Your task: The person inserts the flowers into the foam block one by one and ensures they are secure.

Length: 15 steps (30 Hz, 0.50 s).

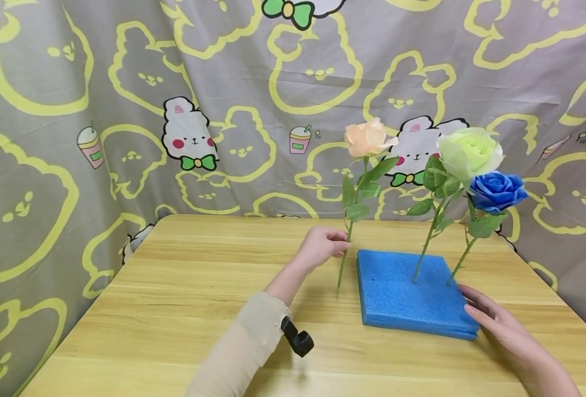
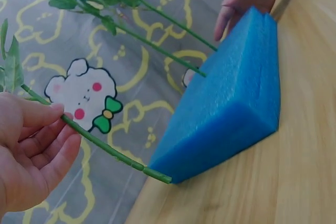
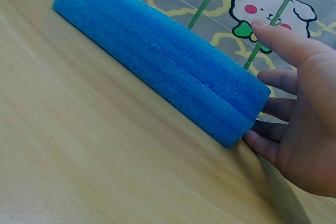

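Note:
My left hand (image 1: 324,245) pinches the green stem of a peach artificial rose (image 1: 369,138) between thumb and fingers, left of a blue foam block (image 1: 402,298). In the left wrist view the stem's bare lower end (image 2: 157,174) hangs beside the block's near corner. A pale green-white rose (image 1: 471,151) and a blue rose (image 1: 497,191) stand in the block, leaning right, their stems stuck into its top. At the block's right side is my right hand (image 1: 503,325). Its fingers (image 3: 278,107) lie fairly straight along that edge, the thumb raised above the top.
The block lies on a light wooden table (image 1: 183,309). Behind the table hangs a grey curtain (image 1: 243,82) with cartoon bears. A black strap-like piece (image 1: 299,337) sticks out from the left sleeve (image 1: 253,336).

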### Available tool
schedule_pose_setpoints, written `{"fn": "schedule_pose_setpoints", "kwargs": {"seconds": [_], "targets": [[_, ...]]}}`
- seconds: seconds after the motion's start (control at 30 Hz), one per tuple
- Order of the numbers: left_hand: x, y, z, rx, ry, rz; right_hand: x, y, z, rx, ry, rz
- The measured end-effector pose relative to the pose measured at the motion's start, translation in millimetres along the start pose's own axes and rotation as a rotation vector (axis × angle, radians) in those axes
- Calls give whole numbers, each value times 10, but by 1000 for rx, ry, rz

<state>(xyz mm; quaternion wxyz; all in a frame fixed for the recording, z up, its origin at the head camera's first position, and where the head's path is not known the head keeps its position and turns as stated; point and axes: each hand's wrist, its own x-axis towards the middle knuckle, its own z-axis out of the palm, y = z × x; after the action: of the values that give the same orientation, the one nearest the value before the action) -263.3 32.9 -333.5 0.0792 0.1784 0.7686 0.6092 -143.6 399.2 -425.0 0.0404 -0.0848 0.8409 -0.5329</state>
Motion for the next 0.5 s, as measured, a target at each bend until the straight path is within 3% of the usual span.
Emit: {"fn": "schedule_pose_setpoints", "kwargs": {"seconds": [0.2, 0.5], "targets": [[87, 85, 155, -17, -15, 8, 0, -5, -11, -20, 4, -24], [160, 114, 373, 41, -25, 81, -11, 1, 12, 30, 4, -39]]}}
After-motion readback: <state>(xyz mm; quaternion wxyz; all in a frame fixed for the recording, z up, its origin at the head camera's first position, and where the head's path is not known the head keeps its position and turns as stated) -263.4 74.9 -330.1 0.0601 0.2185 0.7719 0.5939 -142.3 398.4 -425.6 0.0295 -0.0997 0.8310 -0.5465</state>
